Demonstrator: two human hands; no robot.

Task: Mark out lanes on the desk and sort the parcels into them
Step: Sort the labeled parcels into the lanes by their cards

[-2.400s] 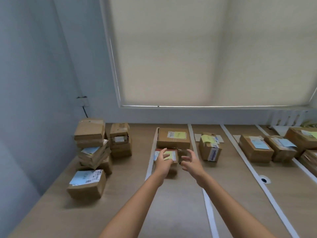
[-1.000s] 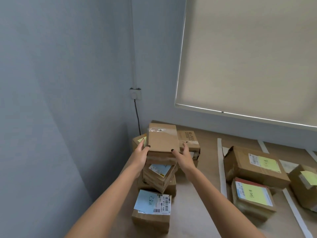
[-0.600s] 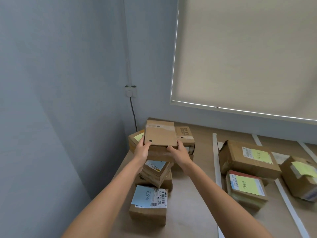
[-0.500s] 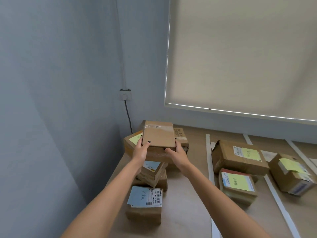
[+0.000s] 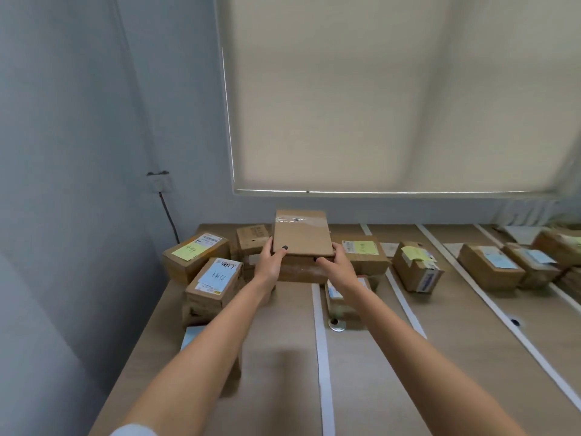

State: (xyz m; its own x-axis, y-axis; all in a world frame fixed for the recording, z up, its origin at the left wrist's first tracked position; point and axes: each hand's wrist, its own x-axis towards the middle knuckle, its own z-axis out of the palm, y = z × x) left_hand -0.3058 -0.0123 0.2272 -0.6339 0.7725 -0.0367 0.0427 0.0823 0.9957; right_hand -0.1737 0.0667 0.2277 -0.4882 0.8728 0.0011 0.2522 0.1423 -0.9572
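Observation:
I hold a plain brown cardboard parcel (image 5: 301,236) with clear tape across its far end, lifted above the desk (image 5: 276,366). My left hand (image 5: 269,262) grips its left near corner and my right hand (image 5: 334,265) grips its right near edge. The parcel hangs over the first white tape line (image 5: 322,347). Unsorted parcels stay at the left: one with a yellow note (image 5: 195,256) and one with a blue label (image 5: 215,286). Parcels with yellow notes (image 5: 364,254) (image 5: 416,267) lie in the lanes behind and to the right.
More white tape lines (image 5: 405,305) (image 5: 503,319) run across the desk toward me. Parcels with blue labels (image 5: 490,267) sit in the right lanes. A round cable hole (image 5: 337,325) lies beside the first line. The grey wall and a socket (image 5: 160,182) stand at left.
I lifted the plain parcel off the left stack and carried it to the right, over the first tape line. My view turned right, showing more lanes.

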